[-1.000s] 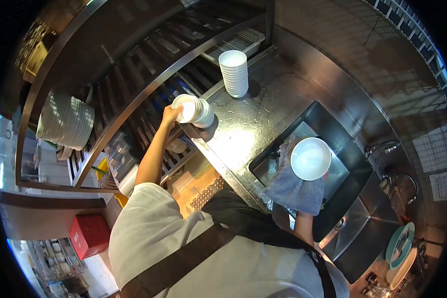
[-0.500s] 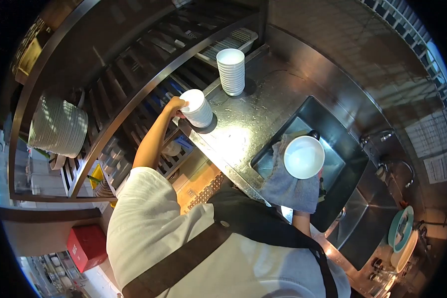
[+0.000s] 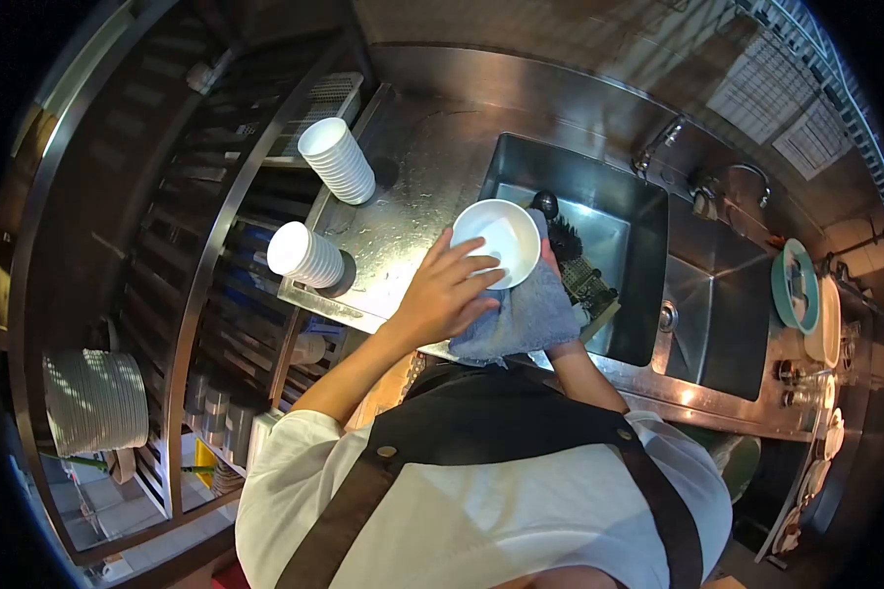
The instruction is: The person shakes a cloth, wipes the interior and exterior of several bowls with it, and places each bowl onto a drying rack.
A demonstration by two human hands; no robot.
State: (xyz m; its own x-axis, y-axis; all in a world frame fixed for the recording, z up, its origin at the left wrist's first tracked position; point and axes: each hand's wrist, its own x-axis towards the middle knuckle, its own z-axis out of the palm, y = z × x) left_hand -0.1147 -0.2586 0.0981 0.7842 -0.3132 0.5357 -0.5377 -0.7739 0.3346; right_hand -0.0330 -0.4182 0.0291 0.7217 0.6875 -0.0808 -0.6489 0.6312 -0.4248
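A white bowl [image 3: 521, 231] is tilted in front of my body, its open side up. My left hand [image 3: 447, 294] reaches over its near rim, fingers spread against the inside. A grey-blue cloth [image 3: 530, 319] lies under and beside the bowl. My right hand [image 3: 553, 263] holds the cloth and the bowl from the right side, mostly hidden by the cloth. On the steel counter [image 3: 413, 187] to the left stand two stacks of white bowls, one nearer [image 3: 304, 257] and one farther back [image 3: 337, 160].
Right of the bowl is a steel sink [image 3: 614, 255] with a dark brush [image 3: 564, 239] and a ladle [image 3: 545, 204] in it. A second sink [image 3: 727, 304] and a teal basin [image 3: 796, 285] are farther right. A slatted rack with stacked plates [image 3: 96, 402] stands left.
My left hand has left the nearer stack and moved right onto the bowl. The bowl and cloth have come closer to my middle. The camera view has turned right.
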